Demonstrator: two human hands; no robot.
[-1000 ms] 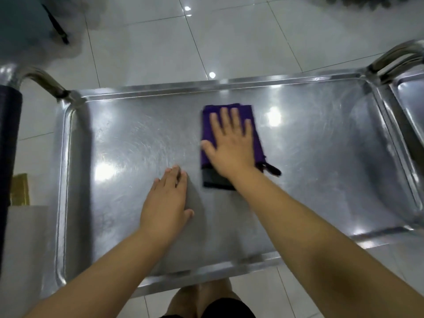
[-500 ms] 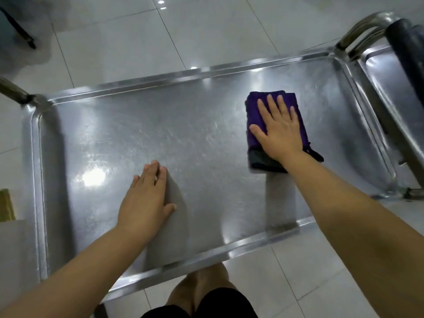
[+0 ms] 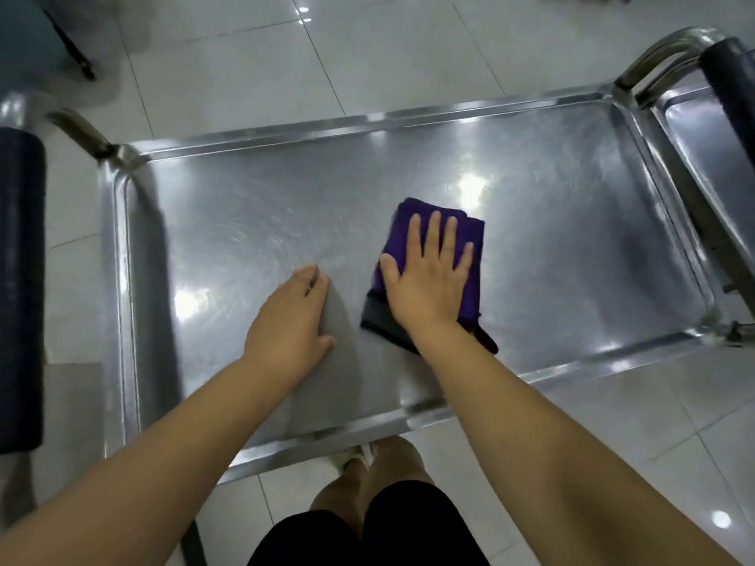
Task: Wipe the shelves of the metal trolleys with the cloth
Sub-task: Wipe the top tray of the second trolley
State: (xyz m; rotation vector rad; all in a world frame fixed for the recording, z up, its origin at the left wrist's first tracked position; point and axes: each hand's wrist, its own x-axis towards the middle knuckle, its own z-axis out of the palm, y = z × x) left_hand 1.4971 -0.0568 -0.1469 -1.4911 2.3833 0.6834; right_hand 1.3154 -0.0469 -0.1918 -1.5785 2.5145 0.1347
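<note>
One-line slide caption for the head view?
Right hand presses a purple cloth flat on the metal trolley shelf; left hand rests beside it.

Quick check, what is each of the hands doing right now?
Left hand: open, flat on the trolley shelf, holding nothing.
Right hand: open, fingers straight, pressing the purple cloth onto the shelf.

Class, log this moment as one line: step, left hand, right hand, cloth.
step: wiping trolley shelf | left hand: flat on bare shelf | right hand: fingers spread, pressing cloth | cloth: purple, folded, mid-shelf
</note>
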